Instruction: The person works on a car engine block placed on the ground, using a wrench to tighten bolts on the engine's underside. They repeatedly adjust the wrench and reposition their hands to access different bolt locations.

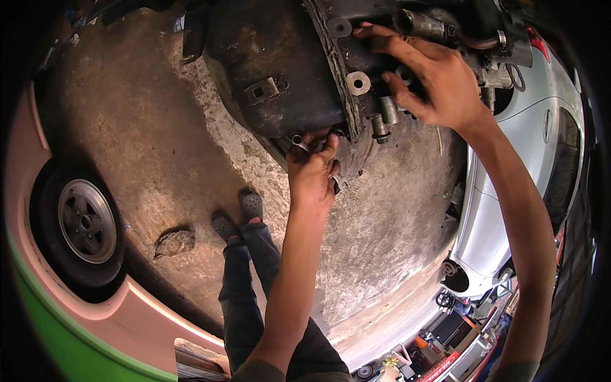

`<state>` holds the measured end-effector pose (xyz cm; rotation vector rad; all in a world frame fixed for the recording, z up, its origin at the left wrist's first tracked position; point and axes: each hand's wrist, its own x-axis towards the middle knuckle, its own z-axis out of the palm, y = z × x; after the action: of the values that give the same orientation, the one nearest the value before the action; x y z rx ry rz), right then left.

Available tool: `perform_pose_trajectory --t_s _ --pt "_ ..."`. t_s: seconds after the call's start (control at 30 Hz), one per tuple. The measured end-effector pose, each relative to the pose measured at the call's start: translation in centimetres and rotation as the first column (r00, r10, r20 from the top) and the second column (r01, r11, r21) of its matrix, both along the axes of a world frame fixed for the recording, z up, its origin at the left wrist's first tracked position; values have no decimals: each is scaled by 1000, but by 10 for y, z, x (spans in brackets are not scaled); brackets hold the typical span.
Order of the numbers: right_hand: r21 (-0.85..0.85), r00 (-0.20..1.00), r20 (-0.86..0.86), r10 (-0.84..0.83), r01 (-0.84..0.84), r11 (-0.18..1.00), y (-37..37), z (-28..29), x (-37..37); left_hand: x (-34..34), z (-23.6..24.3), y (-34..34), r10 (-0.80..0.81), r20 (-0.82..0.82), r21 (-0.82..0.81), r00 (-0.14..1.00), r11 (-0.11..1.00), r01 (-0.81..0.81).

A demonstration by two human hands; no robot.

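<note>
I see my left hand (312, 173) with fingers clamped on a steel wrench (300, 144) under the greasy gearbox housing (280, 70); right hand (439, 79) fingers spread, gripping its bolted flange (356, 89).

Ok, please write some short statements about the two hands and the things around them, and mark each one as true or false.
1. The left hand holds a metal wrench at the lower edge of the dark engine block. True.
2. The right hand hangs free in the air. False: it rests on the engine block, beside the metal bushings.
3. A silver car stands to the right. True.
4. The wheel at the left has no tyre. False: a black tyre surrounds its silver rim.
5. The person is barefoot. False: the feet wear dark perforated shoes.
</note>
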<state>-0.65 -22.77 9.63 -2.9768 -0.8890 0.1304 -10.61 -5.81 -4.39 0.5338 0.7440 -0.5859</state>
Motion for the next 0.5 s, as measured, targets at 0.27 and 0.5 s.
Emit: perform_pose_trajectory --t_s 0.27,0.5 --pt "-37 999 31 13 -12 999 0 -1 0 0 -3 14 -118 71 61 990 992 113" --pt "0 999 38 20 -20 1000 1 0 -2 -1 -7 13 -112 -29 -50 993 993 111"
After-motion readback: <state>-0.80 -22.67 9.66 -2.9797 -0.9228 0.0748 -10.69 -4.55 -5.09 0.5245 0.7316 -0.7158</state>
